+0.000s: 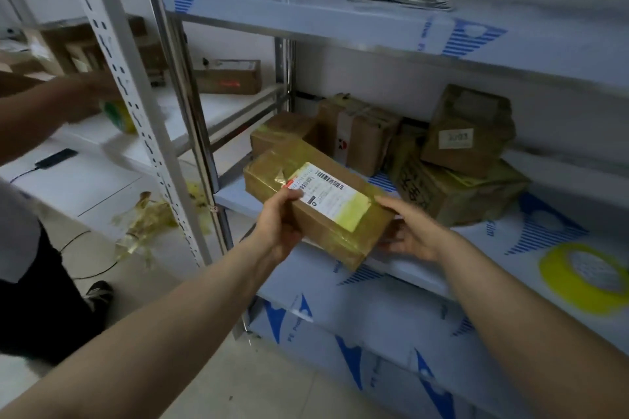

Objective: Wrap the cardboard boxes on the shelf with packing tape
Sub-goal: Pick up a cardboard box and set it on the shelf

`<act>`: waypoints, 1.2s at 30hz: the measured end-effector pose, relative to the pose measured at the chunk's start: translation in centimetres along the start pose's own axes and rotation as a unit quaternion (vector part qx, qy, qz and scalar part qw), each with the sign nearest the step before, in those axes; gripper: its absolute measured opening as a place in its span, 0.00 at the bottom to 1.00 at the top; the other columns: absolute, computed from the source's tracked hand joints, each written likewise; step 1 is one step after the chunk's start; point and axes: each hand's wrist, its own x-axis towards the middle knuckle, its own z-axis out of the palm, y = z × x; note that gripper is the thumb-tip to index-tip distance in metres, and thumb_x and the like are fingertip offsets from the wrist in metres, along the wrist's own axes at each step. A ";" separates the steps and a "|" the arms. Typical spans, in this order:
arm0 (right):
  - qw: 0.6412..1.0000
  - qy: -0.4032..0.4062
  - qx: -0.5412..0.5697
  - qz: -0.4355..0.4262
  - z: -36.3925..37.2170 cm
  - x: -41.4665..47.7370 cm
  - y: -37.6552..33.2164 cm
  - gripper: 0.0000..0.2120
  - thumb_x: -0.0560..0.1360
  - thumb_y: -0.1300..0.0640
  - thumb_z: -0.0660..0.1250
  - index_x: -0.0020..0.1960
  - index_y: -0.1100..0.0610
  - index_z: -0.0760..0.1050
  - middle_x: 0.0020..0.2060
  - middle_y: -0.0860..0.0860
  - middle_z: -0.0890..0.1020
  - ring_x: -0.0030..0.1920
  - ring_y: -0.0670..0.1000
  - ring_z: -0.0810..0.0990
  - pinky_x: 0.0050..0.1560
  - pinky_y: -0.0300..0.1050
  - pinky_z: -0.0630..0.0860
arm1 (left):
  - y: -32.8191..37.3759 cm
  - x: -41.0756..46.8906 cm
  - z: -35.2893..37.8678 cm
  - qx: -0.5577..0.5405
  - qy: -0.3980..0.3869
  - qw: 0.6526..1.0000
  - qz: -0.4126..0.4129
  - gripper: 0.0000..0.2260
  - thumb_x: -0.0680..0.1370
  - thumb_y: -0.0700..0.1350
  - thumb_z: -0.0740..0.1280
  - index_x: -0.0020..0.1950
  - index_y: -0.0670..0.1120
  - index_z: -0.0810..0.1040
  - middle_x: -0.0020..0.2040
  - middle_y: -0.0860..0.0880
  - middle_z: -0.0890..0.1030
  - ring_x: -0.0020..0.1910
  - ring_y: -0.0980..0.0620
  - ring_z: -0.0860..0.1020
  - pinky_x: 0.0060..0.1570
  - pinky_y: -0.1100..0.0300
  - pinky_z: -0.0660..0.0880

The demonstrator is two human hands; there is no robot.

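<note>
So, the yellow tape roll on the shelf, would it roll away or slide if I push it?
Probably slides, not rolls: the tape roll lies flat on its side. The shelf looks glossy, so it may slide easily. Its ring shape likely stays stiff when lifted.

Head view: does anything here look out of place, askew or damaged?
Yes. Crumpled tape scraps litter the floor left of the shelf post. On the shelf, the back boxes are heaped unevenly, a labelled box tilted on top. A loose tape flap lifts beside the label on the held box.
</note>
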 end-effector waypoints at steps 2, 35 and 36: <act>0.999 -0.027 0.038 -0.015 -1.9 -0.8 1.0 0.16 0.71 0.52 0.71 0.58 0.55 0.75 0.51 0.57 0.82 0.51 0.57 0.82 0.43 0.52 0.80 | -1.2 -0.4 1.2 -0.020 -0.021 1.000 -0.006 0.06 0.75 0.39 0.64 0.50 0.42 0.76 0.45 0.45 0.82 0.48 0.48 0.79 0.53 0.54 0.76; 0.947 0.261 0.123 -0.142 -1.2 5.5 2.8 0.14 0.75 0.52 0.68 0.59 0.56 0.78 0.50 0.52 0.83 0.49 0.52 0.82 0.47 0.48 0.79 | 4.8 15.8 -1.1 0.426 -0.027 0.903 0.045 0.06 0.79 0.47 0.64 0.46 0.46 0.77 0.48 0.44 0.79 0.49 0.45 0.78 0.59 0.49 0.75; 0.943 0.272 0.128 -0.142 -1.0 5.5 2.9 0.15 0.75 0.52 0.69 0.59 0.57 0.78 0.50 0.52 0.83 0.49 0.52 0.82 0.45 0.47 0.79 | 4.7 15.9 -1.2 0.422 -0.025 0.905 0.045 0.06 0.79 0.47 0.65 0.43 0.47 0.76 0.46 0.45 0.79 0.48 0.45 0.77 0.59 0.49 0.75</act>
